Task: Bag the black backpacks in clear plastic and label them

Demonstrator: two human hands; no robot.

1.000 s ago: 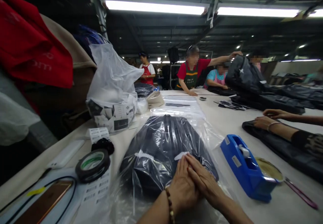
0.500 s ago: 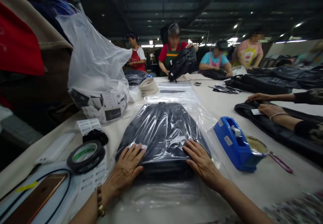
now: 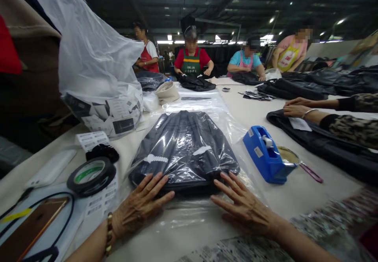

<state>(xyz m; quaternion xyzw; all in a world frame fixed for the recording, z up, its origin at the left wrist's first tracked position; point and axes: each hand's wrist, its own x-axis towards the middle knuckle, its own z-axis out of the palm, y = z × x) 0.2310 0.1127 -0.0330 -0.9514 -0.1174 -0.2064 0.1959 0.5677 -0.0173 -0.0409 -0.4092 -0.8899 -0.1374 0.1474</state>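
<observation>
A black folded item, seemingly a bag or garment, lies flat inside a clear plastic bag point(image 3: 184, 155) in front of me. Two white patches show through its shiny film. My left hand point(image 3: 144, 199), with a beaded bracelet at the wrist, rests on the near left corner, fingers spread. At the near right corner lies my right hand point(image 3: 242, 199), its fingers also stretched apart and touching the film. Loose plastic extends past the black item on the near side and to the right.
To the right stand a blue tape dispenser point(image 3: 267, 155) and scissors point(image 3: 310, 172). On the left are a roll of black tape point(image 3: 91, 176), a phone point(image 3: 38, 228), label sheets and a translucent sack point(image 3: 100, 65) of tags. Co-workers handle black items across the table; another person's hands point(image 3: 298, 108) work at right.
Both my hands have slid toward me to the package's near corners, uncovering the white patches. The view has shifted slightly. Across the table, a co-worker has lowered a black item onto the table.
</observation>
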